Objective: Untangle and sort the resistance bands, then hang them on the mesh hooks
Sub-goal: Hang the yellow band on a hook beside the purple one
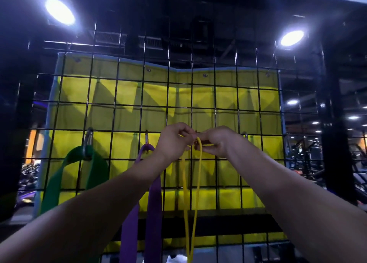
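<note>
Head view: both hands are raised together at the mesh panel (228, 96), pinching the top of the thin yellow band (185, 193) between them. The left hand (171, 140) and right hand (215, 141) have fingertips curled on the loop, nearly touching. The band hangs straight down from the hands, long axis vertical. Its hook seems to sit right behind the fingertips, mostly hidden. Left of the left hand hang the purple band (152, 213) and green band (97, 175); a free hook (245, 135) sits just right of the right hand.
</note>
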Motion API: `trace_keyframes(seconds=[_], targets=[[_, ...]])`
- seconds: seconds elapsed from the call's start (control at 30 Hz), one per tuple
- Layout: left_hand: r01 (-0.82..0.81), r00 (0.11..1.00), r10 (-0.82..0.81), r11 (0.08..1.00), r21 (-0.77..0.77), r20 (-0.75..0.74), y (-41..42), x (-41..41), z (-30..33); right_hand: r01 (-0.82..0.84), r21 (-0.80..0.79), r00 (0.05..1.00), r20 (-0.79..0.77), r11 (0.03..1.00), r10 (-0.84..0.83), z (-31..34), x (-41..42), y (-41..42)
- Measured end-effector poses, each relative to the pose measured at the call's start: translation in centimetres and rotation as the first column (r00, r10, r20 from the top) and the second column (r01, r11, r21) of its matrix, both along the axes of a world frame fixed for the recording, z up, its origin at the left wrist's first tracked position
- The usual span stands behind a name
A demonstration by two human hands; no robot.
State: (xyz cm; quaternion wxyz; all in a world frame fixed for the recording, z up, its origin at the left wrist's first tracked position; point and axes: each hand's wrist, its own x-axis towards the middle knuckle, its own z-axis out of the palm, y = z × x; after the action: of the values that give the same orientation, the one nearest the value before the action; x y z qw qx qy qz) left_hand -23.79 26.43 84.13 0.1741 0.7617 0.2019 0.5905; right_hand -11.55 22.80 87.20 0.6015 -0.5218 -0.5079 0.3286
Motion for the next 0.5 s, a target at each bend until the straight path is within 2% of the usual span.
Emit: trace_keyframes(seconds=[0.2, 0.5], targets=[[0.022, 0.999, -0.024, 0.999, -0.048, -0.026, -0.03, -0.14, -0.05, 0.025, 0.013, 1.000, -0.019, 1.000, -0.025, 0.05, 0.01, 0.44], [0.075, 0.997, -0.078, 0.975, -0.210, -0.008, 0.16, -0.68, 0.20, 0.090, 0.045, 0.995, 0.028, 0.995, -0.091, 0.04, -0.47, 0.10]])
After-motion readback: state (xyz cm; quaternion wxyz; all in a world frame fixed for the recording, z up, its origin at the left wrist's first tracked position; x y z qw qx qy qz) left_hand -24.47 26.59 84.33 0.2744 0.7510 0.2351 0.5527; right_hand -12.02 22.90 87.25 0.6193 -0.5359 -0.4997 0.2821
